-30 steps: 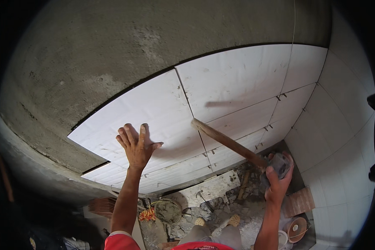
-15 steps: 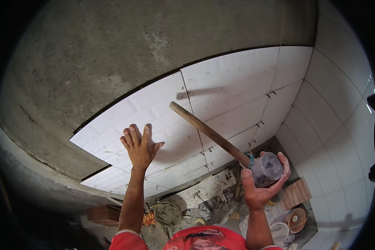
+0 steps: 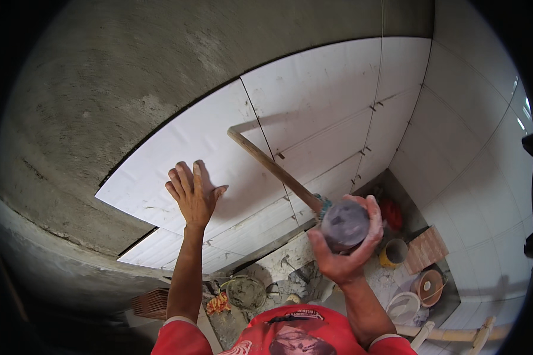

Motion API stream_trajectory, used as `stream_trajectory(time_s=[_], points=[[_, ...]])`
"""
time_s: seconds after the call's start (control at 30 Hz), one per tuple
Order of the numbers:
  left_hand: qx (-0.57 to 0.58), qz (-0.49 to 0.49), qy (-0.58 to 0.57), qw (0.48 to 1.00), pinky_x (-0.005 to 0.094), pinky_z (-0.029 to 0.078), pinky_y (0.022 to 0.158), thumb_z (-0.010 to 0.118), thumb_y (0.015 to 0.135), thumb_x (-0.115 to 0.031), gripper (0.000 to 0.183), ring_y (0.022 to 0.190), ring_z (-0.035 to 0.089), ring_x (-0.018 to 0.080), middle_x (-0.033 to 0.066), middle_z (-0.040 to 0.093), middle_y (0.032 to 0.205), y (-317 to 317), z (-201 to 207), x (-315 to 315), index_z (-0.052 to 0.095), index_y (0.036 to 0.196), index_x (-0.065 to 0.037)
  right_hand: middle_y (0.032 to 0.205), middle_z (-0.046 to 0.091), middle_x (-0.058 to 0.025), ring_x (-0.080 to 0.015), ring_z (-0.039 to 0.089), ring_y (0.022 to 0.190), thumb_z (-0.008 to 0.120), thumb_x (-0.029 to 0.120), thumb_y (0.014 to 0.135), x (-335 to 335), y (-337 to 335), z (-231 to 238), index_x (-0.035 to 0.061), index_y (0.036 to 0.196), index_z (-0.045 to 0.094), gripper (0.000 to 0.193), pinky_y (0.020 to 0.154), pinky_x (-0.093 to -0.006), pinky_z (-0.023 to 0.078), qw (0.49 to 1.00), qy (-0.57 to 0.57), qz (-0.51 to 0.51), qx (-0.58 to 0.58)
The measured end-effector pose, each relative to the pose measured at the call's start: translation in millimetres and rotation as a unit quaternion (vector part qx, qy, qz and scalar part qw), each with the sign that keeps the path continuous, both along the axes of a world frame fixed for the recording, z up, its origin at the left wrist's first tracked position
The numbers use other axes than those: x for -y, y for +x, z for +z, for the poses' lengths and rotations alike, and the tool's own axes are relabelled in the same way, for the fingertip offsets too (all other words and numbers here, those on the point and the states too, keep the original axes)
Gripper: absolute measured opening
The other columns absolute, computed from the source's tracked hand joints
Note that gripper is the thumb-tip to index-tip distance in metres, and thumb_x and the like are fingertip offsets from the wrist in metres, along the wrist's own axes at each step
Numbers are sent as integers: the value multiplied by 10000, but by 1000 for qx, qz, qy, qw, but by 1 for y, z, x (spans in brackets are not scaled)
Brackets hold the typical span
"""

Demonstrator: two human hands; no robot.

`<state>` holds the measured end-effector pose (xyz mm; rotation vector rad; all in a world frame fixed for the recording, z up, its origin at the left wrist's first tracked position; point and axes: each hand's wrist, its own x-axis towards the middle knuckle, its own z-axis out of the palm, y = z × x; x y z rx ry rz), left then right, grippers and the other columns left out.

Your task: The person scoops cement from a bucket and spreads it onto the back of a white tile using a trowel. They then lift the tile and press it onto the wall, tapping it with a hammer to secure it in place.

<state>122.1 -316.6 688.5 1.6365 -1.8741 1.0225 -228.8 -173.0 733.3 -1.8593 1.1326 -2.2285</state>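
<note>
My left hand (image 3: 190,200) lies flat with spread fingers on a large white wall tile (image 3: 151,180). In my right hand (image 3: 348,263) is a mallet by its dark grey, round head (image 3: 344,225), with the palm and fingers cupped around it. Its wooden handle (image 3: 275,170) points away up and to the left, and a blue-green tie wraps it close to the head. The handle's far end meets its own shadow on the tile, near the joint with the neighbouring tile (image 3: 314,89), and seems to touch the surface.
Bare grey plaster (image 3: 130,77) rises above the tiles; a white tiled wall (image 3: 468,154) stands at right. Below are a mortar bucket (image 3: 246,292), stacked brown tiles (image 3: 150,304), a yellow bucket (image 3: 392,254), a white bucket (image 3: 403,306), rubble and a wooden pole (image 3: 456,334).
My right hand has brought the mallet leftward, and the handle's end has come in from clear of the tile to its surface. My left hand stays flat on the same tile. The view has shifted slightly.
</note>
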Motion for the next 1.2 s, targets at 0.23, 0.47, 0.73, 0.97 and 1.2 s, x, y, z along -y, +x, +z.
stream_trajectory(time_s=[0.23, 0.47, 0.73, 0.97, 1.2], points=[[47, -51, -47, 997, 734, 61, 1161, 757, 722, -738, 1232, 1541, 11, 518, 322, 75, 1662, 10, -2, 4, 227, 1621, -84, 1260, 558, -215, -286, 625, 1153, 872, 83, 727, -10, 11, -2, -50, 1435, 347, 891, 989, -391, 503, 988, 36, 131, 69], [37, -58, -49, 996, 706, 16, 1182, 697, 771, -767, 1186, 1548, -57, 490, 269, 24, 1686, 9, 0, 6, 204, 1637, -122, 1186, 584, -188, -341, 650, 996, 874, 95, 700, -17, 14, -8, 1, 1357, 396, 818, 855, -455, 537, 995, -28, 91, 30], [31, -42, -26, 998, 694, -9, 1193, 724, 779, -737, 1193, 1553, -98, 469, 248, -23, 1693, 9, 2, 0, 154, 1651, -155, 1168, 591, -172, -326, 672, 965, 889, 107, 680, -6, 9, -4, -10, 1309, 443, 780, 837, -432, 542, 996, -12, 91, 20], [37, -40, -28, 998, 699, -2, 1190, 734, 749, -756, 1229, 1553, -89, 470, 241, -36, 1695, 9, 4, 0, 156, 1651, -153, 1159, 593, -190, -320, 662, 978, 881, 99, 695, 0, 8, -13, -14, 1314, 437, 770, 846, -424, 546, 991, 1, 110, 80], [56, -36, -48, 997, 703, 9, 1188, 624, 796, -816, 1159, 1551, -69, 481, 270, -1, 1685, 14, -1, 5, 212, 1638, -134, 1137, 645, -198, -331, 671, 967, 910, 135, 674, -8, -3, 8, 35, 1328, 447, 808, 830, -425, 556, 993, -19, 97, 61]])
